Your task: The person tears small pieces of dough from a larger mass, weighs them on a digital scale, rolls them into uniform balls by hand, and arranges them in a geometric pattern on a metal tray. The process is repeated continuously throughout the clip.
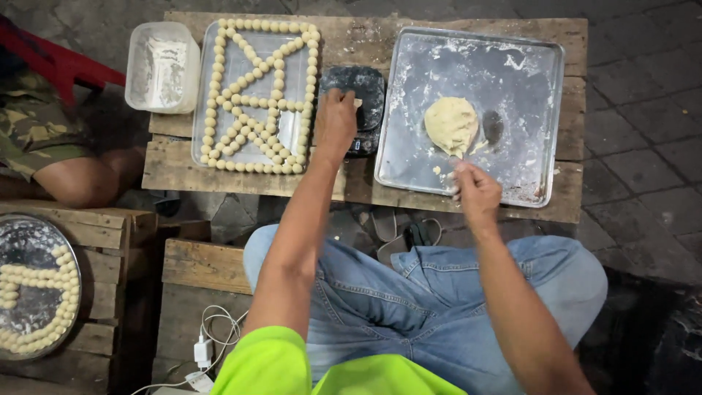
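Observation:
My left hand (334, 123) reaches over a small dark kitchen scale (365, 91) and holds a little piece of dough on its platform. My right hand (474, 192) grips a thin tool whose tip touches a flat lump of pale dough (450, 124) lying on a floured square metal tray (512, 66). Left of the scale stands another rectangular tray (227, 80) with several small dough balls (252, 132) laid in lines along its edges and diagonals.
A clear plastic tub of flour (161, 66) stands at the wooden pallet's (365, 36) far left corner. A round tray with dough balls (33, 285) rests on a crate at lower left. Another person's leg (80, 179) is at the left. A charger and cable (205, 347) lie below.

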